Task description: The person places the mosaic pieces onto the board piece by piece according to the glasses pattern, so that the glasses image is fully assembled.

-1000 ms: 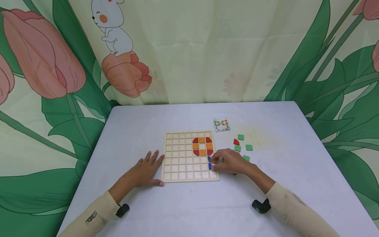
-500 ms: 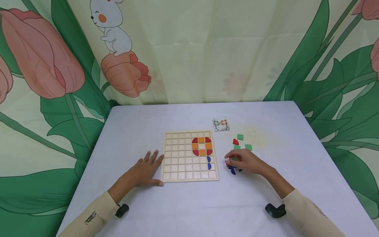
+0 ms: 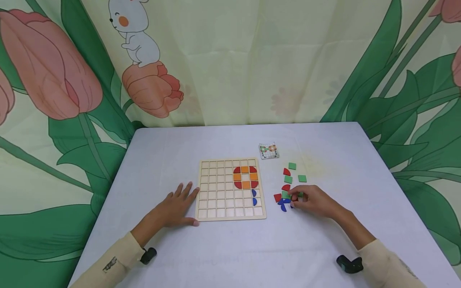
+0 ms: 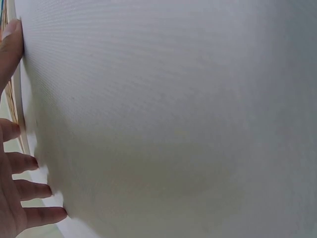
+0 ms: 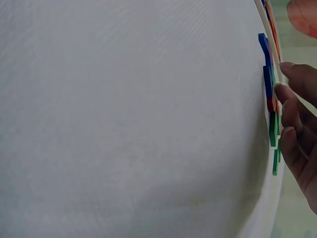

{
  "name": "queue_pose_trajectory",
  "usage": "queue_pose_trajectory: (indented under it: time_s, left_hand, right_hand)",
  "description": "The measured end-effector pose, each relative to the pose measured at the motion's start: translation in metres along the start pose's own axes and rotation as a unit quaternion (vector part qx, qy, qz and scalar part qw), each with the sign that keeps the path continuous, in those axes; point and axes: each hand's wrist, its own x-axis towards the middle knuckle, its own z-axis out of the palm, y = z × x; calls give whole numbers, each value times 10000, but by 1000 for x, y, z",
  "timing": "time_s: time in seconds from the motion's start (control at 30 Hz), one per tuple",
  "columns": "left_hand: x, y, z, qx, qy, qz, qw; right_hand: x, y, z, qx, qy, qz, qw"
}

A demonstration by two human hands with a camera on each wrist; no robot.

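A square wooden grid board [image 3: 219, 200] lies on the table, with a ring of red corner tiles and orange tiles [image 3: 245, 185] in its upper right part. Two blue pieces [image 3: 254, 201] sit in cells below that ring. My left hand [image 3: 175, 206] rests with spread fingers beside the board, fingertips and thumb at its left edge. To the right of the board my right hand [image 3: 313, 201] is over a small pile of loose pieces, thumb and index finger apart. Blue pieces [image 3: 283, 207], a red piece [image 3: 277, 198] and a green square [image 3: 286, 195] show there; others are partly hidden under the fingers.
A small pattern card [image 3: 269, 151] lies beyond the board's upper right corner. Green squares [image 3: 302, 178] and red quarter-rounds [image 3: 286, 171] are scattered behind the right hand. A printed fabric backdrop [image 3: 252, 80] stands behind the white table [image 3: 173, 148].
My right hand has left the blue pieces on the board and moved right to the loose pile, then slightly further right, uncovering some pieces. The left hand stays put.
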Motion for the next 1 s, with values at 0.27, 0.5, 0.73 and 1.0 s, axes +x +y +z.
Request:
queue_pose_trajectory:
  time_s: [0.27, 0.5, 0.73, 1.0]
  left_hand:
    - [-2, 3, -3, -39, -33, -28, 10000]
    - [-1, 3, -3, -17, -31, -29, 10000]
    - [0, 1, -1, 35, -36, -18, 10000]
    - [0, 1, 0, -34, -26, -21, 10000]
  right_hand:
    - [-7, 0, -1, -415, 95, -99, 9990]
    - [-8, -3, 0, -449, 40, -180, 9988]
    - [-7, -7, 2, -621, 2, -72, 9980]
    - [-5, -4, 6, -782, -96, 41, 9969]
